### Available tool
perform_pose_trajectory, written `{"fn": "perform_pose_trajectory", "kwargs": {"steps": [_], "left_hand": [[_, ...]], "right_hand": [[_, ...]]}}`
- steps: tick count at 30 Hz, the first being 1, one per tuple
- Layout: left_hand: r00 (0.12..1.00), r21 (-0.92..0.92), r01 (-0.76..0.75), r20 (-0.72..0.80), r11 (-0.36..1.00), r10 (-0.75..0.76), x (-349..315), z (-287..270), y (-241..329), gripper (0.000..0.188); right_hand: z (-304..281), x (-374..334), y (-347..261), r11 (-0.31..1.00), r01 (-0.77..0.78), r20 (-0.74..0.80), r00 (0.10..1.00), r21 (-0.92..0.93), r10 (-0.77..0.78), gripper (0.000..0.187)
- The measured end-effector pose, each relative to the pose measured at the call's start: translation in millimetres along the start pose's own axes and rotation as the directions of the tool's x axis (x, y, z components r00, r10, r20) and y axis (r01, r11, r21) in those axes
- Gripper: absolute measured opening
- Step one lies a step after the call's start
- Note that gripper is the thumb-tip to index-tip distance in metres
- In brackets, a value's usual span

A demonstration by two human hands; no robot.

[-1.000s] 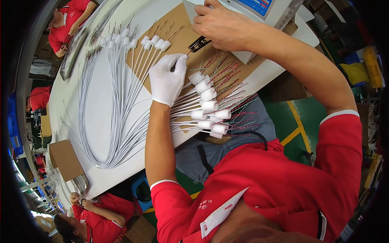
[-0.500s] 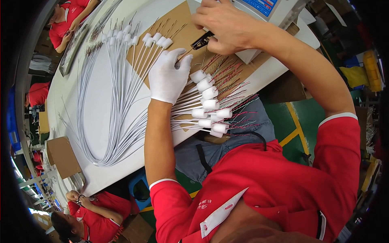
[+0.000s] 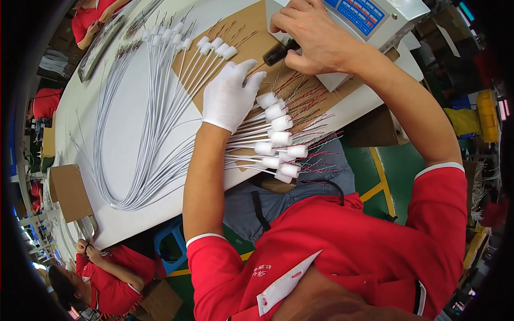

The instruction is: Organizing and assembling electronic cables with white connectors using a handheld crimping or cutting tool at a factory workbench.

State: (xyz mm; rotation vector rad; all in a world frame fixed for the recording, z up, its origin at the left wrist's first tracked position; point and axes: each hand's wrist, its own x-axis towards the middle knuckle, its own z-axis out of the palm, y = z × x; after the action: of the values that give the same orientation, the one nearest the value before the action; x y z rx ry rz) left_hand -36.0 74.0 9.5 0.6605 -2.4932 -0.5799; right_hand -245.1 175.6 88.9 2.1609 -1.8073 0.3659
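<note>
My left hand point(image 3: 230, 96), in a white glove, is closed over the cables on the brown cardboard sheet point(image 3: 254, 45). A thin brownish strand shows between its thumb and forefinger; its grip is partly hidden. My bare right hand point(image 3: 316, 40) curls around a short black cylindrical piece point(image 3: 276, 54), whose near end meets that strand. Below my left hand lies a fan of white cables with white cylindrical caps point(image 3: 281, 123) and twisted red, black and green wire ends point(image 3: 316, 125). Farther left lie more capped cables point(image 3: 217, 48), with bare wire ends pointing away.
A machine with a blue keypad point(image 3: 358, 16) stands beyond my right hand. The long cables point(image 3: 126, 198) loop across the white table point(image 3: 123, 227). An open cardboard box point(image 3: 72, 192) sits at the left edge. Co-workers in red shirts point(image 3: 115, 273) work at the left.
The view has shifted slightly, showing more of the keypad. The black piece appears turned, its pale markings now hardly visible. Both hands keep nearly the same places over the cardboard.
</note>
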Motion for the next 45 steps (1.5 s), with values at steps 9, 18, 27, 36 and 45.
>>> {"fn": "perform_pose_trajectory", "kwargs": {"steps": [9,18,27,36,45], "left_hand": [[0.995,-0.036,-0.052,0.081,0.998,0.055,-2,-6,-4,0.045],[0.982,-0.145,0.075,0.183,0.987,-0.048,-7,-23,-7,0.043],[0.919,-0.22,0.017,0.387,0.975,0.072,-9,-65,-10,0.036],[0.919,-0.497,-0.031,0.327,0.867,0.22,-14,-38,14,0.036],[0.94,-0.464,-0.002,0.302,0.886,0.161,-19,-34,10,0.036]], "right_hand": [[-7,4,-7,0.995,-0.001,0.167,0.986,-0.102,0.018,0.046],[2,6,-5,0.963,0.07,0.309,0.951,-0.26,0.014,0.023],[4,4,-2,0.964,0.103,0.264,0.964,-0.246,-0.036,0.015],[-12,7,-8,0.982,0.123,0.279,0.957,-0.144,-0.079,0.022],[-28,-11,-34,0.947,0.182,0.05,0.978,0.266,-0.202,0.045]]}}
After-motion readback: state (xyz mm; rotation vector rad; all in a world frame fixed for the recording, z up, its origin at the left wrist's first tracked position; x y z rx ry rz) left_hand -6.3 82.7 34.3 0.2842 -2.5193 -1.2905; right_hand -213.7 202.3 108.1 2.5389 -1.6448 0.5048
